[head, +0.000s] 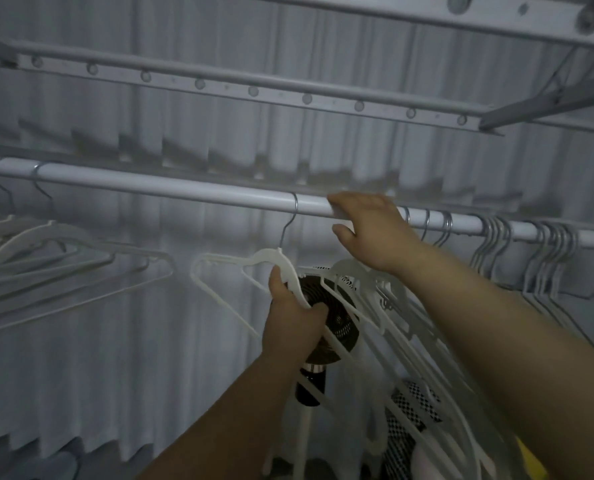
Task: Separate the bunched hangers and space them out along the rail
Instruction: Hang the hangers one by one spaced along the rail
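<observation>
- Hanger (267, 256), hung on rail (184, 188) left of bunch (493, 233), is gripped at its shoulder by left hand (293, 317); a skewed pull could unhook it.
- Rail is clasped from above by right hand (371, 233); nearby hooks could be dragged.

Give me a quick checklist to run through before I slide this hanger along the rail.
1. Left hand grips the white hanger at its shoulder: ok.
2. The hanger's hook sits over the rail: ok.
3. Right hand holds the rail, fingers over and thumb under, just right of that hook: ok.
4. Bare rail between the hook and the spaced hangers on the left: ok.
5. Held hanger free of its neighbours' frames: cannot tell, as the frames overlap below the right hand.
6. Bunched hangers on the right spread out: not ok, their hooks are packed together.
</observation>
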